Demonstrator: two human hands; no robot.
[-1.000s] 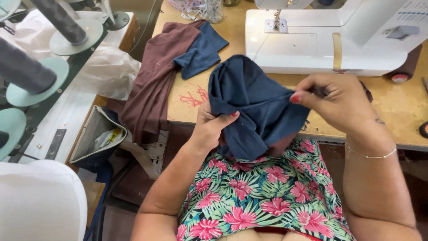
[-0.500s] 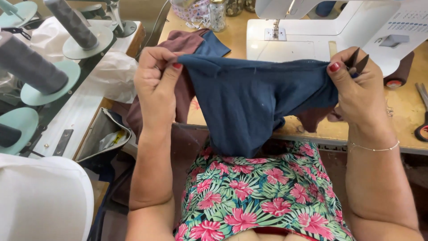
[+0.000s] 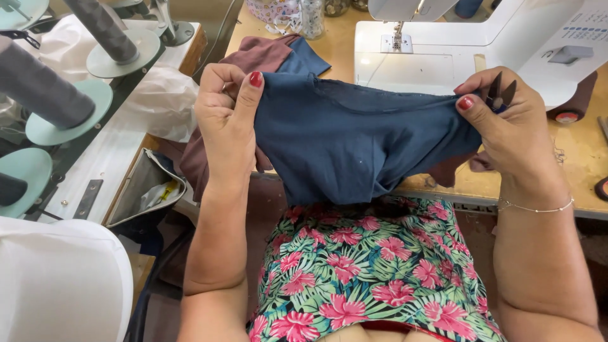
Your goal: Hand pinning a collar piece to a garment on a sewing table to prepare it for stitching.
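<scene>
Both hands, the left hand (image 3: 225, 104) and right hand (image 3: 506, 123), still grip the blue cloth (image 3: 354, 145), now stretched wider and flatter than 0.5 s ago.

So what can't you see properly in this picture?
- Head view: the small dark tool in the right hand is mostly hidden by the fingers; its kind is unclear.
- The sewing machine is cut off by the top edge.
- The maroon fabric lies largely behind the blue fabric and the left hand.
- The jars at the top are cut off and too small to tell.
</scene>
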